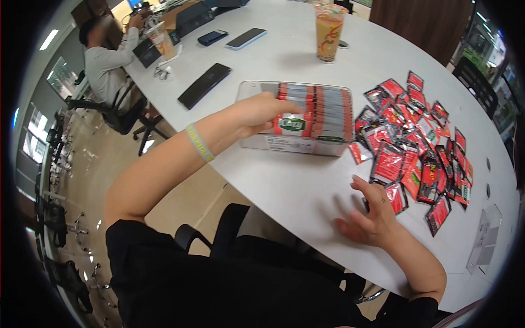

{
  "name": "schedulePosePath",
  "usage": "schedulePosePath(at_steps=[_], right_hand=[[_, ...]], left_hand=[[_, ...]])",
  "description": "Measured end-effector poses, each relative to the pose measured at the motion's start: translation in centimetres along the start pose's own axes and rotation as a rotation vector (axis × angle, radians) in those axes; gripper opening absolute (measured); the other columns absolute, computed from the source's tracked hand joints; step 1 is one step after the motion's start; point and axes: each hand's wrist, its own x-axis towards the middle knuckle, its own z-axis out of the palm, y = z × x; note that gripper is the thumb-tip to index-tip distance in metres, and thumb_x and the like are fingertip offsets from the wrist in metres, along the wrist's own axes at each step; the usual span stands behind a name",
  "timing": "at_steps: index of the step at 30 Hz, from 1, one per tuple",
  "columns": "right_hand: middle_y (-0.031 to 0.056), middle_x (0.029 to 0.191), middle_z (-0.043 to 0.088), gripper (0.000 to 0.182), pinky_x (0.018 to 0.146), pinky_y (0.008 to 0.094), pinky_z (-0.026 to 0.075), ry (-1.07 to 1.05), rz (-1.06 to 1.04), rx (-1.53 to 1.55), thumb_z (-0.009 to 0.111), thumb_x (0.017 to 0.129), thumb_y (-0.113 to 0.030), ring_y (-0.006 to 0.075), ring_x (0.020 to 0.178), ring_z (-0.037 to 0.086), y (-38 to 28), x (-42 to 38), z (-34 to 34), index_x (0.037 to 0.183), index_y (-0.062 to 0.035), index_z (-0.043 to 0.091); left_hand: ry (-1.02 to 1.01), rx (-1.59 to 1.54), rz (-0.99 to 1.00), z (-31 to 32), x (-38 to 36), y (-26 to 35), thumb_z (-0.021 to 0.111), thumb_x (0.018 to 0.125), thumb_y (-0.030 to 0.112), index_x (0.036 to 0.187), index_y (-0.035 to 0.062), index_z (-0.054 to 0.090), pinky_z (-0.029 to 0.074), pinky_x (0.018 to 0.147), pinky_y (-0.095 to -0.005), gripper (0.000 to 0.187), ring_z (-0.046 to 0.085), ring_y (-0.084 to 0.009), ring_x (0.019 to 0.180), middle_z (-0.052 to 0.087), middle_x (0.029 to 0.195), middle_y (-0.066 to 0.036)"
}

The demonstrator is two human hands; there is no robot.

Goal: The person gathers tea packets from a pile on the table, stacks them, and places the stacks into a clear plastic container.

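Note:
A clear plastic box (254,143) on the white table holds rows of red and grey packets (333,112) standing on edge. My left hand (265,112) reaches over the box's left part, its fingers against a red packet labelled "Cozy" (292,124) at the front of a row. A loose pile of red and black packets (391,159) lies to the right of the box. My right hand (372,213) is above the table at the pile's near left edge, fingers apart and curved, with nothing in it.
Beyond the box are a black phone (205,85), two more phones and a drink cup (329,34). Another cup (162,41) stands near a seated person (106,68) at the far left. A clear sign holder (484,238) lies at the right.

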Motion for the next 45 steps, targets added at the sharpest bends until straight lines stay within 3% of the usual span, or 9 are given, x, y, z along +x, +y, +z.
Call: schedulePosePath(at_steps=[3, 8, 12, 16, 19, 26, 35, 40, 45], right_hand=[[0.0205, 0.124, 0.041, 0.071, 0.075, 0.0394, 0.040, 0.007, 0.045, -0.140, 0.077, 0.059, -0.020, 0.0289, 0.093, 0.051, 0.6, 0.2, -0.2, 0.122, -0.0161, 0.044], [0.0157, 0.118, 0.047, 0.069, 0.077, 0.0396, 0.038, -0.047, 0.214, -0.218, 0.077, 0.060, -0.020, 0.0282, 0.094, 0.050, 0.4, 1.4, -1.3, 0.120, -0.0082, 0.047], [0.0110, 0.110, 0.052, 0.063, 0.081, 0.0393, 0.036, -0.015, 0.331, -0.306, 0.075, 0.062, -0.017, 0.0271, 0.094, 0.050, 2.0, 1.8, -2.5, 0.118, -0.0046, 0.049], [0.0115, 0.098, 0.057, 0.036, 0.080, 0.0386, 0.037, 0.091, 0.514, -0.376, 0.067, 0.071, -0.013, 0.0277, 0.092, 0.052, 4.8, 1.9, -4.0, 0.104, -0.0041, 0.057], [0.0131, 0.093, 0.059, 0.025, 0.076, 0.0391, 0.041, 0.108, 0.630, -0.465, 0.062, 0.075, -0.014, 0.0298, 0.088, 0.055, 9.5, 0.9, -6.1, 0.097, -0.0027, 0.059], [0.0103, 0.081, 0.063, 0.033, 0.066, 0.0358, 0.046, 0.065, 0.968, -0.554, 0.067, 0.072, -0.030, 0.0239, 0.074, 0.061, 16.7, 0.1, -5.4, 0.092, -0.0039, 0.062], [0.0034, 0.073, 0.063, 0.034, 0.066, 0.0407, 0.041, -0.040, 1.180, -0.465, 0.066, 0.071, -0.043, 0.0219, 0.074, 0.061, 17.4, -0.2, -5.8, 0.073, -0.0100, 0.060], [0.0038, 0.065, 0.056, 0.025, 0.064, 0.0382, 0.037, 0.350, 0.990, -0.206, 0.069, 0.073, -0.026, 0.0199, 0.062, 0.054, 16.8, -0.7, -5.2, 0.067, -0.0046, 0.057], [0.0059, 0.065, 0.048, 0.014, 0.055, 0.0357, 0.034, 0.269, 0.329, -0.705, 0.067, 0.067, -0.008, 0.0228, 0.056, 0.047, 8.8, 1.8, -4.3, 0.064, -0.0050, 0.054]], left_hand=[[0.002, -0.049, -0.003, 0.0, -1.8, 1.2, 0.061, 0.082, 0.019, 0.116, -0.0094, 0.042, 0.040, 0.088, -0.0278, 0.048, 0.050, -0.0163, 0.104, 0.050, 0.116, -0.015], [0.137, 0.020, 0.125, 1.4, -5.0, 0.6, 0.063, 0.082, 0.023, 0.132, -0.0105, 0.017, 0.023, 0.106, -0.0342, 0.076, 0.030, -0.0278, 0.128, 0.026, 0.137, -0.025], [0.357, 0.148, 1.032, 6.1, -5.1, -2.3, 0.071, 0.073, 0.021, 0.134, -0.0103, -0.002, 0.017, 0.107, -0.0428, 0.100, 0.016, -0.0329, 0.133, 0.011, 0.139, -0.031], [0.079, 0.565, 1.341, 10.7, -4.2, -2.6, 0.067, 0.073, 0.014, 0.134, -0.0068, 0.005, 0.024, 0.104, -0.0420, 0.090, 0.021, -0.0397, 0.130, 0.017, 0.138, -0.028], [-0.219, 0.265, 1.432, 15.1, 0.0, -3.9, 0.064, 0.075, 0.011, 0.132, -0.0034, 0.009, 0.023, 0.105, -0.0431, 0.080, 0.028, -0.0394, 0.127, 0.025, 0.136, -0.028], [-0.355, 0.391, 1.420, 17.4, 5.4, -6.5, 0.058, 0.078, 0.006, 0.132, -0.0045, 0.017, 0.036, 0.097, -0.0392, 0.069, 0.041, -0.0353, 0.119, 0.035, 0.129, -0.025], [-0.501, -0.038, 0.672, 16.5, 6.2, -5.9, 0.054, 0.085, 0.010, 0.137, 0.0034, 0.013, 0.041, 0.087, -0.0296, 0.066, 0.049, -0.0194, 0.105, 0.042, 0.122, -0.016], [-0.438, -0.179, 0.566, 16.4, 6.6, -6.2, 0.053, 0.088, 0.015, 0.136, 0.0024, 0.013, 0.042, 0.087, -0.0277, 0.063, 0.049, -0.0153, 0.104, 0.042, 0.122, -0.015], [-0.415, -0.341, 0.496, 16.6, 7.1, -5.9, 0.051, 0.091, 0.023, 0.138, 0.0001, 0.006, 0.038, 0.096, -0.0305, 0.070, 0.045, -0.0194, 0.114, 0.032, 0.133, -0.020]])
